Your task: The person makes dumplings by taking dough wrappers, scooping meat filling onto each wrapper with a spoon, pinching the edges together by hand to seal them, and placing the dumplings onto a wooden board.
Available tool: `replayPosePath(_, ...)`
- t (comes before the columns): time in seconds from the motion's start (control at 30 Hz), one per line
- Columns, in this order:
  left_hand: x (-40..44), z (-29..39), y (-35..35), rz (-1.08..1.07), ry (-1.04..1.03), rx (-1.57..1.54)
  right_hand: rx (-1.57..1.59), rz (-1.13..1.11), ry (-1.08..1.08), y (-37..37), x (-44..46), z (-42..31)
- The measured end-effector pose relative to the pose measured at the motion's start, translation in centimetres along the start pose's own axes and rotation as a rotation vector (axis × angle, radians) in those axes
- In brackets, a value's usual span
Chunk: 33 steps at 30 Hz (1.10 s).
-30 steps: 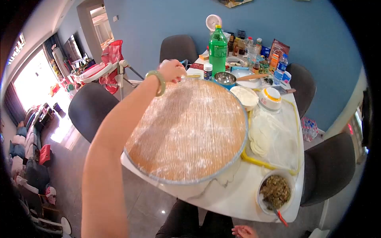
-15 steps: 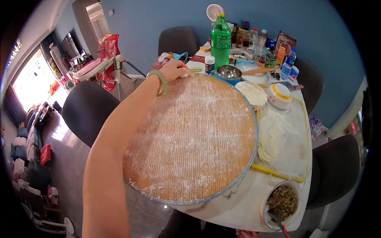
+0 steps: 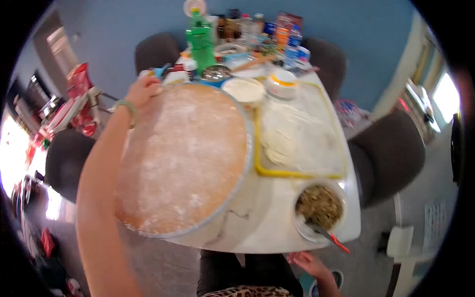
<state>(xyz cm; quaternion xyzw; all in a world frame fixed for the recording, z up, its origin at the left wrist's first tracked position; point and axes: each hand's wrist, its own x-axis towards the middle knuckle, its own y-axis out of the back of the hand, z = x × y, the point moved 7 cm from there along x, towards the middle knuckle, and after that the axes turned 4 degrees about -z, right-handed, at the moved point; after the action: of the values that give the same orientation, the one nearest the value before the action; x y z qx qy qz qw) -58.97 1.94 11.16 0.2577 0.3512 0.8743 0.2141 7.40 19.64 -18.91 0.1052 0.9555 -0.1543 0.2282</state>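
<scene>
A large round woven tray (image 3: 188,148), dusted with white flour, lies at the left of the table. My left hand (image 3: 143,90), with a pale green bangle (image 3: 127,111) at the wrist, is at its far rim. Its fingers are closed downward there; a small pale thing shows by the fingertips, too blurred to name. My right hand (image 3: 308,262) hangs below the table's front edge, fingers loosely apart and holding nothing visible. Nearest it on the table is a white bowl (image 3: 342,185) of chopped filling, with a red-handled utensil (image 3: 332,240) resting in it.
Right of the round tray, a yellow-rimmed tray (image 3: 300,174) holds overlapping thin dough wrappers (image 3: 278,148). Behind stand a bowl of flour (image 3: 244,90), an upturned white bowl (image 3: 282,84), a metal bowl (image 3: 216,73) and a green bottle (image 3: 200,44). Dark chairs (image 3: 388,153) flank the table.
The view has swung right and down, so the table appears further left. My right hand now shows more fully below the edge. My left hand stays at the tray's far rim.
</scene>
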Motion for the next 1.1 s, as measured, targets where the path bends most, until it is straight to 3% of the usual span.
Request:
replayPosePath(0.1,-1.9,5.4,1.2,0.050,-0.010,0.092,-0.063,0.133,-0.120,0.5,-2.1,-2.7)
replayPosePath(0.13,-2.4,7.8,1.2,0.093,-0.112,0.080,-0.050,0.142,-0.119,1.0,-2.5,-2.4)
replayPosePath(0.2,-4.7,14.2,0.2,0.105,-0.230,-0.006,-0.066,0.178,0.048,2.9,-3.2,-2.7)
replayPosePath(0.27,-7.9,21.9,-3.2,-0.070,-0.312,0.060,-0.065,0.226,0.076,4.0,-3.9,-3.1)
replayPosePath(0.33,-11.1,28.0,-7.2,-0.176,-0.598,0.237,-0.068,0.305,0.121,4.9,-4.4,-3.6)
replayPosePath(0.4,-10.4,30.3,-12.4,-0.475,-0.572,0.221,-0.070,0.292,0.126,5.3,-4.3,-3.0)
replayPosePath(0.53,-6.7,31.4,-20.3,-0.632,-0.286,0.549,-0.137,0.263,0.184,5.5,-5.2,-2.8)
replayPosePath(0.63,-2.5,28.0,-26.1,-0.531,-0.313,0.853,-0.197,0.295,0.131,5.9,-6.2,-1.9)
replayPosePath(0.77,-2.1,25.7,-29.3,-0.581,-0.235,0.752,-0.169,0.313,0.116,7.5,-7.3,0.1)
replayPosePath(0.93,-2.7,23.9,-30.9,-0.469,-0.116,0.674,-0.109,0.387,0.106,9.8,-8.2,0.8)
replayPosePath(1.1,-3.5,23.1,-30.6,-0.551,-0.037,0.572,-0.090,0.416,0.106,10.6,-8.4,0.1)
